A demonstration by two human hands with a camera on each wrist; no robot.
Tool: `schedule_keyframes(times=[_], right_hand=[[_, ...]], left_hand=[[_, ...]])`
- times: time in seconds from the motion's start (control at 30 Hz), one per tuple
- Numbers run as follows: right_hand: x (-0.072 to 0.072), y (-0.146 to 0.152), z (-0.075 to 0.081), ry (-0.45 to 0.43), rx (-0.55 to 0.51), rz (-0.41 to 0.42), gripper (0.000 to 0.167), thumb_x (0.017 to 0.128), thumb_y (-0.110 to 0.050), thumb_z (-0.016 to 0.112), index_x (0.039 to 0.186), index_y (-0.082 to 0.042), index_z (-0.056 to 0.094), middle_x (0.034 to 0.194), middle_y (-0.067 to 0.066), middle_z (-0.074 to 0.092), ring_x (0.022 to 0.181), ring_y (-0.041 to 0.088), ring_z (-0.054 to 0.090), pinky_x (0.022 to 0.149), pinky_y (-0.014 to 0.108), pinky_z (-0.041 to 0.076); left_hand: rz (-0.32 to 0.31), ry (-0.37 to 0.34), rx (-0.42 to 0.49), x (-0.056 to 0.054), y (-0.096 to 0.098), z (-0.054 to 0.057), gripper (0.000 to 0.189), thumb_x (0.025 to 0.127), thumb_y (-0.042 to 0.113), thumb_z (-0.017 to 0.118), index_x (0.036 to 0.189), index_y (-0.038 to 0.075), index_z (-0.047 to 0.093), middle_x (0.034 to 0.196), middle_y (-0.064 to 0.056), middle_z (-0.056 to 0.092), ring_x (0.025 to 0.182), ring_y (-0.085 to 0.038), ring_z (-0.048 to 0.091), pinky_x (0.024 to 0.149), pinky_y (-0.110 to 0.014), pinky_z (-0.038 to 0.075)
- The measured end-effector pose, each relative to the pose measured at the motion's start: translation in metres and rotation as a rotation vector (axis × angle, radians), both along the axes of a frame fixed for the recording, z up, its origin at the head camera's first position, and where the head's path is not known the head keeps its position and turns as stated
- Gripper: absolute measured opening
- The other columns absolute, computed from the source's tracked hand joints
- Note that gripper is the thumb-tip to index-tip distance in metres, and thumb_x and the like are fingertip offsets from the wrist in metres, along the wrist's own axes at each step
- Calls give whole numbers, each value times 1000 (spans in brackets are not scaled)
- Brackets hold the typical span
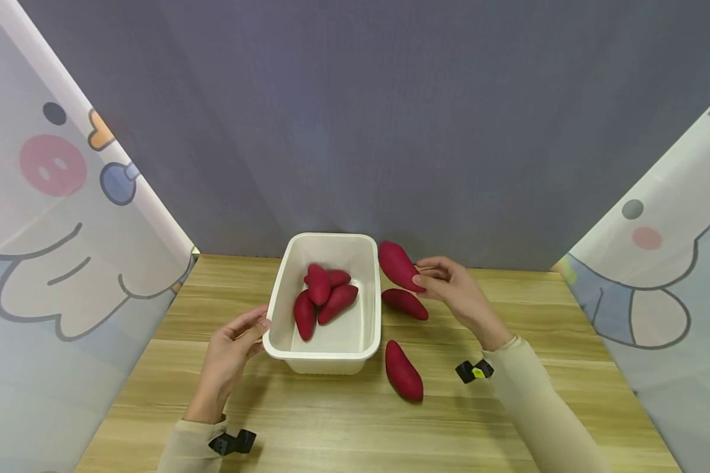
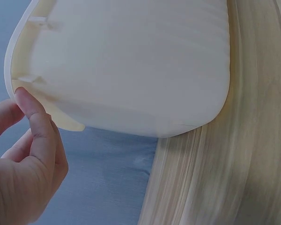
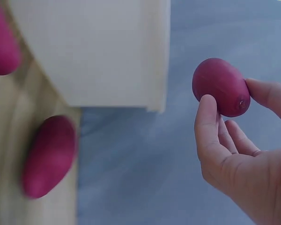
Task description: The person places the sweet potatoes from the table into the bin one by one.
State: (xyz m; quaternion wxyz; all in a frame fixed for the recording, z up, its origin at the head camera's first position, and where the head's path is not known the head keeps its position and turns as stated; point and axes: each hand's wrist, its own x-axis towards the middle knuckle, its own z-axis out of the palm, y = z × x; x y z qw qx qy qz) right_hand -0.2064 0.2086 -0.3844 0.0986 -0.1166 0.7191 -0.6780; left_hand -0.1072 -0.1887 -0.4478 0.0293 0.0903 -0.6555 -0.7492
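My left hand (image 1: 227,355) pinches the left rim of a white plastic bin (image 1: 322,356) between thumb and fingers. In the left wrist view, the bin's outer wall (image 2: 131,65) fills much of the picture, with the fingertips at its rim. Several dark red sweet potatoes (image 1: 338,303) lie inside the bin. On the other side, my right hand (image 1: 464,295) holds one sweet potato (image 1: 398,264) by its near end, raised beside the bin's right rim. The right wrist view shows this sweet potato (image 3: 220,86) end-on between thumb and fingers.
Two more sweet potatoes lie on the wooden table (image 1: 485,407) right of the bin: one (image 1: 405,303) just below the held one, another (image 1: 403,372) nearer the front. A grey cloth wall (image 1: 355,131) stands behind, and printed curtains (image 1: 657,263) flank both sides.
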Motion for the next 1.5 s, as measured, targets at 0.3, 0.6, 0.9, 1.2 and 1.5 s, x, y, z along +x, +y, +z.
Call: schedule_keyframes(times=[0.3,0.6,0.9,1.2,1.5], right_hand=[[-32,-72,42,0,32,9,42,92,-6,72,127,8,54,105,18,63,88,33,67,84,44,59],[-49,-137,49,-95,66,20,38,90,-8,74,121,5,57,107,17,63,85,27,70,83,41,59],[-56,-170,30,-181,62,25,39,91,-5,72,122,8,54,102,16,66,90,37,69,84,44,59],[-58,-180,9,-174,150,-4,36,89,-6,73,117,7,56,103,16,65,83,28,70,78,40,60],[-54,-180,-1,-187,209,11,33,91,-11,72,116,4,57,101,16,64,89,35,67,72,37,62]], left_hand=[[-2,9,-5,1,-1,2,46,94,12,72,134,-7,59,104,-4,67,94,-19,66,75,-30,60],[-11,3,-6,1,0,2,46,95,13,72,134,-6,59,106,-6,66,96,-22,66,76,-31,60],[-15,3,-1,1,2,5,47,95,14,72,135,-6,59,108,-5,67,96,-20,67,77,-31,60],[-15,1,18,-1,5,5,46,93,12,74,134,-5,60,104,-3,67,92,-17,67,75,-30,60],[-23,3,22,0,7,4,45,93,12,74,133,-5,61,104,-4,67,92,-17,66,74,-29,60]])
